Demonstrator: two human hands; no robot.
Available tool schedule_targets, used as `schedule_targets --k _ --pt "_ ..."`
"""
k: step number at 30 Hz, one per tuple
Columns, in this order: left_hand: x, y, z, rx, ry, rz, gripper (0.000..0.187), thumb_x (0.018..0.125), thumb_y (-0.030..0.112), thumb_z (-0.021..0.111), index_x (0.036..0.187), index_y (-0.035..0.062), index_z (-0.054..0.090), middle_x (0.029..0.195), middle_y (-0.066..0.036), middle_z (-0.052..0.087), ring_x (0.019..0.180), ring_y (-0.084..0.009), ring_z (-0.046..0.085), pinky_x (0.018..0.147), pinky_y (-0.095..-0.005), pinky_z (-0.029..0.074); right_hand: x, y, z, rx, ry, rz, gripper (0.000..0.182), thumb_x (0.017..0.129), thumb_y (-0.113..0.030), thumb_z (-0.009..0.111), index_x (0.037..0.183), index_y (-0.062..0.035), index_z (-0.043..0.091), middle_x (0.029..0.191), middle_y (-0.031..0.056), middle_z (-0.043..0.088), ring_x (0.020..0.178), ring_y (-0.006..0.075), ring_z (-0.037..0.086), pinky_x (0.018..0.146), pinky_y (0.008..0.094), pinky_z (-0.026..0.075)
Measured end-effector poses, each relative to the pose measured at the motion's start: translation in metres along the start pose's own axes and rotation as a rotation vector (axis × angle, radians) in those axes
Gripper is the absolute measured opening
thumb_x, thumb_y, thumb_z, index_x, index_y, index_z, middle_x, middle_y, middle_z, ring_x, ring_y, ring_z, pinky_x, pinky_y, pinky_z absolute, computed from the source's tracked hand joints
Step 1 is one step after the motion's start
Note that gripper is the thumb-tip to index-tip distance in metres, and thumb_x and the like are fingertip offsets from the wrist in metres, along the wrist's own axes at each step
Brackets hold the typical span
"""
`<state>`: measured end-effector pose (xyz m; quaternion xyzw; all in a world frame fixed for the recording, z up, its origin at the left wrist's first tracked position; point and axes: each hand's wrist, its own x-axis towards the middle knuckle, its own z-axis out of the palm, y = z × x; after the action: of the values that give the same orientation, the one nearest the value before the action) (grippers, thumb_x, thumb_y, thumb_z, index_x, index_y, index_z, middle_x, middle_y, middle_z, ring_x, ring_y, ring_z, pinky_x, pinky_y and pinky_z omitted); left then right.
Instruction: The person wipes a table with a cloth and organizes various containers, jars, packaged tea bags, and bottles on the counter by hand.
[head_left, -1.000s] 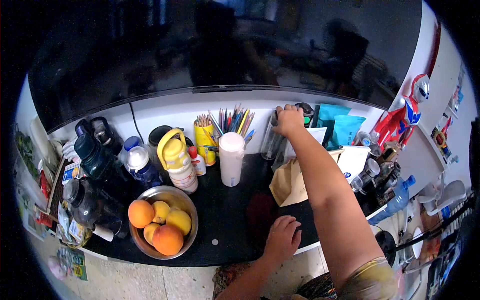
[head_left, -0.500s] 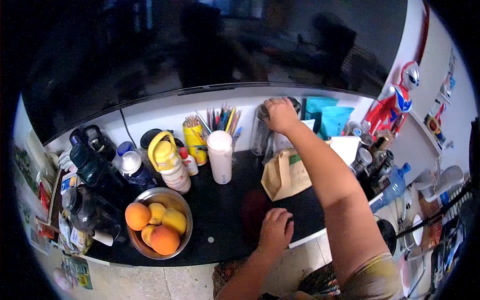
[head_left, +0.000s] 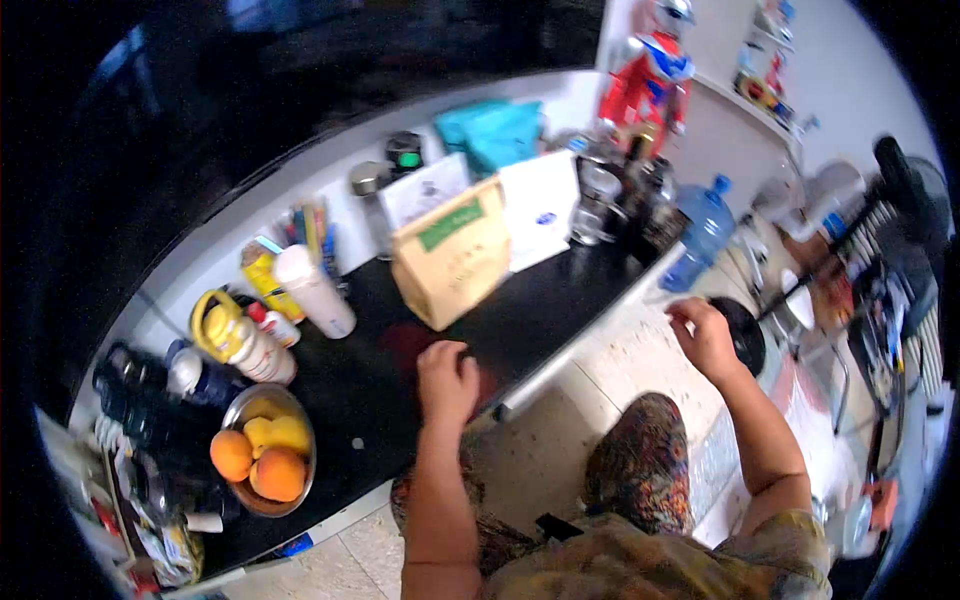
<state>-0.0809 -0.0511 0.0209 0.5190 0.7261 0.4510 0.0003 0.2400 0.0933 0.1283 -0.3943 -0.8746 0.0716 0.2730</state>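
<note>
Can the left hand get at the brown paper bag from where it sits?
Probably yes. The left hand rests on the black counter, and the brown paper bag stands just beyond it, with bare counter between them.

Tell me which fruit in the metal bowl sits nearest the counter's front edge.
The large orange-red fruit in the round metal bowl. It lies closest to the front edge; the smaller orange one sits left of it, the yellow ones behind.

Glossy black countertop (head_left: 560, 290), matt paper bag (head_left: 452, 262), metal bowl (head_left: 240, 408)
</note>
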Motion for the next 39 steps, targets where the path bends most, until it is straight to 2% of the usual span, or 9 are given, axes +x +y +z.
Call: schedule_targets --k 5,8,12,13,17,23,28,35,39 --pt "-0.01 -0.014 0.019 0.131 -0.065 0.072 0.023 0.073 0.011 0.058 0.094 0.0032 0.059 0.097 -0.015 0.057 0.094 -0.0329 0.051 0.086 -0.0408 0.038 -0.206 0.092 -0.053 -0.239 0.027 0.584 0.003 0.069 -0.008 0.061 0.071 -0.0055 0.062 0.074 0.014 0.061 0.069 0.0317 0.059 0.063 0.0382 0.047" --pt "-0.013 -0.03 0.029 0.331 -0.115 0.225 0.025 0.073 0.012 0.06 0.096 0.0031 0.058 0.093 -0.015 0.058 0.092 -0.0331 0.052 0.085 -0.0418 0.038 -0.319 0.115 -0.084 -0.39 -0.03 0.928 0.01 0.071 -0.017 0.06 0.072 -0.0072 0.063 0.071 0.0156 0.061 0.068 0.0324 0.06 0.06 0.0404 0.047" --pt "-0.012 -0.052 0.034 0.382 -0.195 0.344 0.023 0.071 0.008 0.062 0.094 0.0018 0.06 0.095 -0.015 0.059 0.091 -0.0328 0.053 0.082 -0.0398 0.041 -0.474 0.144 -0.102 -0.502 0.019 1.248 0.027 0.08 -0.026 0.057 0.068 -0.002 0.06 0.054 0.0114 0.059 0.045 0.0221 0.058 0.047 0.0338 0.045" --pt "-0.01 -0.058 0.034 0.384 -0.224 0.311 0.023 0.072 0.008 0.061 0.094 0.0015 0.06 0.095 -0.015 0.059 0.092 -0.0325 0.053 0.084 -0.0389 0.041 -0.508 0.142 -0.101 -0.35 0.092 1.443 0.03 0.082 -0.03 0.054 0.069 -0.0029 0.062 0.05 0.0073 0.056 0.041 0.0155 0.055 0.044 0.0301 0.043" --pt "0.005 -0.087 0.027 0.277 -0.344 0.158 0.025 0.078 0.011 0.059 0.101 -0.0007 0.059 0.101 -0.015 0.059 0.097 -0.0278 0.054 0.088 -0.0347 0.039 -0.599 0.12 -0.088 -0.107 0.281 1.797 0.016 0.08 -0.009 0.048 0.085 -0.0026 0.062 0.067 0.0109 0.061 0.054 0.0156 0.06 0.048 0.0278 0.049" --pt "0.011 -0.012 0.033 0.151 -0.389 -0.133 0.031 0.086 0.013 0.053 0.114 -0.0008 0.05 0.113 -0.011 0.053 0.103 -0.0196 0.049 0.091 -0.0293 0.036 -0.757 0.12 -0.002 0.1 0.05 1.941 0.039 0.066 -0.007 0.065 0.104 -0.002 0.056 0.062 0.0067 0.057 0.049 0.0124 0.052 0.042 0.025 0.043" --pt "0.011 0.023 0.052 0.02 -0.42 -0.104 0.031 0.088 0.012 0.051 0.117 0.0005 0.047 0.113 -0.01 0.052 0.103 -0.0181 0.048 0.09 -0.0285 0.036 -0.711 0.107 0.009 0.152 -0.009 2.047 0.068 0.059 -0.019 0.075 0.119 -0.0037 0.047 0.099 0.0188 0.06 0.09 0.0244 0.059 0.078 0.032 0.048" --pt "0.005 0.056 0.054 -0.034 -0.448 -0.103 0.031 0.088 0.012 0.052 0.116 0.0007 0.047 0.115 -0.01 0.05 0.103 -0.0172 0.047 0.089 -0.0275 0.036 -0.699 0.139 0.071 0.024 0.187 1.99 0.094 0.053 -0.027 0.078 0.132 -0.0093 0.03 0.117 0.0242 0.046 0.105 0.0377 0.05 0.086 0.0393 0.045" --pt "0.02 0.029 0.037 -0.038 -0.481 -0.057 0.032 0.088 0.013 0.053 0.117 0.0005 0.047 0.113 -0.011 0.052 0.101 -0.0169 0.048 0.087 -0.0282 0.038 -0.671 0.145 0.077 0.066 0.095 2.005 0.105 0.051 -0.029 0.079 0.136 -0.0167 0.018 0.123 0.0228 0.036 0.106 0.0381 0.047 0.088 0.0408 0.044"
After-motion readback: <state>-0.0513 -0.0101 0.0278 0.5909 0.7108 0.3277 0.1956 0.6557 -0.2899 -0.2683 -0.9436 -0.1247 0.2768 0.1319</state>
